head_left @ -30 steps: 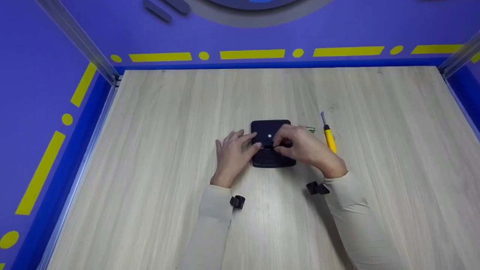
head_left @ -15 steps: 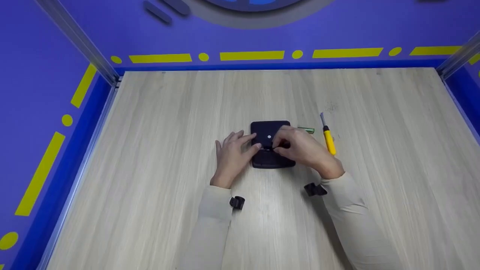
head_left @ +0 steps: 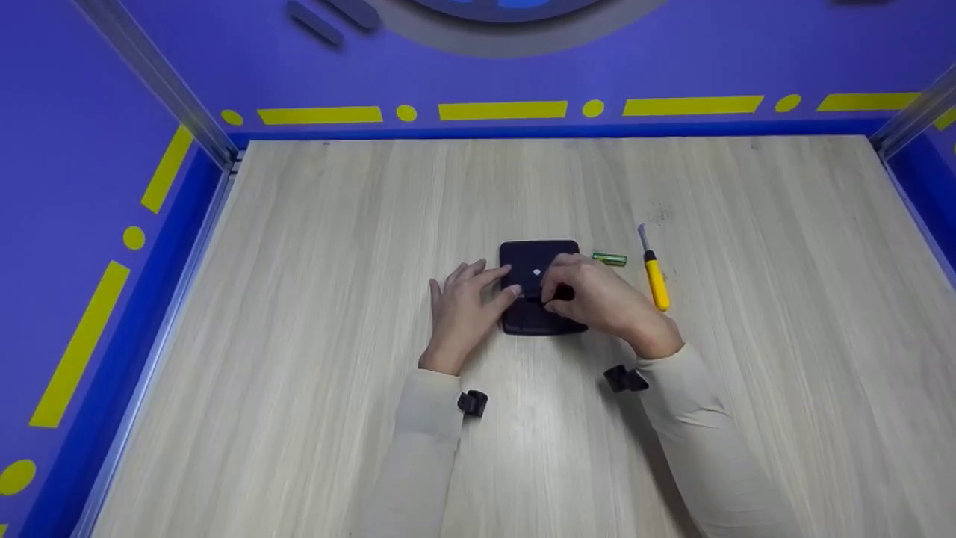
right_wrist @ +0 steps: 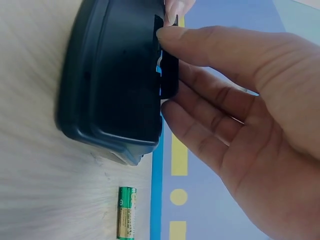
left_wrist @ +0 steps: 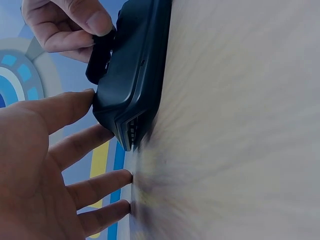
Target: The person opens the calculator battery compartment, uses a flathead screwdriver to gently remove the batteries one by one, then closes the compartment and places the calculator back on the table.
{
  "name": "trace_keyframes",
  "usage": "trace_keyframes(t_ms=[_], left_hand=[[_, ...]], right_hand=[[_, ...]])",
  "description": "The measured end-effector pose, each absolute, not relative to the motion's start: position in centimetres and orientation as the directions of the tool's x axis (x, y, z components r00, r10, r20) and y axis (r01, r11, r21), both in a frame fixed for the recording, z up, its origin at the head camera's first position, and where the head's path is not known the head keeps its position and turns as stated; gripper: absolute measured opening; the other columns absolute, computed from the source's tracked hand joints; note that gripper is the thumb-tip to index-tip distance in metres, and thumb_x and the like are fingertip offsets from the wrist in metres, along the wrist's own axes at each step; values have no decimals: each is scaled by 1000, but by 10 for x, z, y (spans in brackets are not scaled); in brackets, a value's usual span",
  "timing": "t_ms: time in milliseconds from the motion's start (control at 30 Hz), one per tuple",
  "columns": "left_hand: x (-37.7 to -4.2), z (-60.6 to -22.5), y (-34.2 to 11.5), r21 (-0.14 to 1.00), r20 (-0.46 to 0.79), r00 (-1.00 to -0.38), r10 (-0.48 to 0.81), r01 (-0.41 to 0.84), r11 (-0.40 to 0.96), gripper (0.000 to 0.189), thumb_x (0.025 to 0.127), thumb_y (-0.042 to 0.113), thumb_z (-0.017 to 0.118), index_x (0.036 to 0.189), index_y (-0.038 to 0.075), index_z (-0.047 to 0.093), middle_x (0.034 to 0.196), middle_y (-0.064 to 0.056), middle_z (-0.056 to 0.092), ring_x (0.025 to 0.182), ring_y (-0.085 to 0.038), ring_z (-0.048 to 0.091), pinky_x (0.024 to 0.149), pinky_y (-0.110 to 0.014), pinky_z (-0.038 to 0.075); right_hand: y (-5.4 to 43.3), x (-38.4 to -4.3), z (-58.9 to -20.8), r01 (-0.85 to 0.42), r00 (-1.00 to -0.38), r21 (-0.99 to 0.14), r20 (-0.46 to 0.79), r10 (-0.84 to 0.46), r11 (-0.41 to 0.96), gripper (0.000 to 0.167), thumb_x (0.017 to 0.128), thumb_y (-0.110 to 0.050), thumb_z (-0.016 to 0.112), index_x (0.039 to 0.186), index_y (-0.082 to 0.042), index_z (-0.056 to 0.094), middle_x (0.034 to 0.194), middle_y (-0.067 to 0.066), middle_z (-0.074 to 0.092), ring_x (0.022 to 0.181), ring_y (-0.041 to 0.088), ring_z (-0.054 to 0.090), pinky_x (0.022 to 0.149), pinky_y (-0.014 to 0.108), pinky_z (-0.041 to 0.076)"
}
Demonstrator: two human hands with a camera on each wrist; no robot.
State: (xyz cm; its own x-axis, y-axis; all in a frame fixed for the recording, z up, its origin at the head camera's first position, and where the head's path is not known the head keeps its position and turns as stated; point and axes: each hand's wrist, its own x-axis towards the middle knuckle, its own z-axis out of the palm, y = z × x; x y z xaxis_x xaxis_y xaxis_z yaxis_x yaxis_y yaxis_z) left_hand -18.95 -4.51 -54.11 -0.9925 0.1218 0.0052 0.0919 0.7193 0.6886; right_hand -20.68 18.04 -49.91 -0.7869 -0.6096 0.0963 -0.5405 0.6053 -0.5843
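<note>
A black plastic device [head_left: 519,254] with rounded corners lies on the table, a white spot on its upper face. Fingertips of my left hand [head_left: 461,308] rest against its left side, the fingers spread and fairly straight. Over its right half, my right hand [head_left: 601,295] pinches a thin black battery cover [right_wrist: 171,77] between thumb and fingers. That cover stands up from the device's face in both wrist views, beside a slot with a bit of metal showing. The slot's inside is mostly hidden. Just right of the device lies a green battery [head_left: 609,259].
A yellow-handled screwdriver [head_left: 656,280] lies right of the battery, its tip pointing away from me. The pale wooden table [head_left: 314,299] is bounded by blue panels [head_left: 493,78] with yellow marks at the back and sides.
My right hand has shifted slightly toward me and left, so more of the battery and screwdriver shows. The left hand and the device stay in place.
</note>
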Motion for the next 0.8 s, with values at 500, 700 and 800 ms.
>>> trace_keyframes(t_ms=[500,700,800], left_hand=[[-190,-540,-45,680,10,-993,122,96,727,48,102,48,68,143,24,70,156,-13,55,152,-38,39,122,-74,9],[-189,-540,-44,685,5,-993,117,89,724,48,102,48,68,143,25,70,156,-12,55,152,-37,39,122,-74,7],[-189,-540,-44,688,6,-993,115,88,720,48,102,48,68,143,25,70,157,-12,55,152,-37,38,122,-74,7]], right_hand=[[178,-205,-498,-529,-799,-553,70,-597,644,13,87,4,85,90,-7,79,100,5,69,97,26,65,90,45,58],[176,-203,-496,-512,-810,-537,42,-585,670,12,87,2,85,89,-7,79,101,5,68,97,27,65,90,45,58],[176,-202,-496,-521,-807,-531,51,-588,669,12,87,4,85,88,-7,78,101,6,68,97,28,64,89,46,58]])
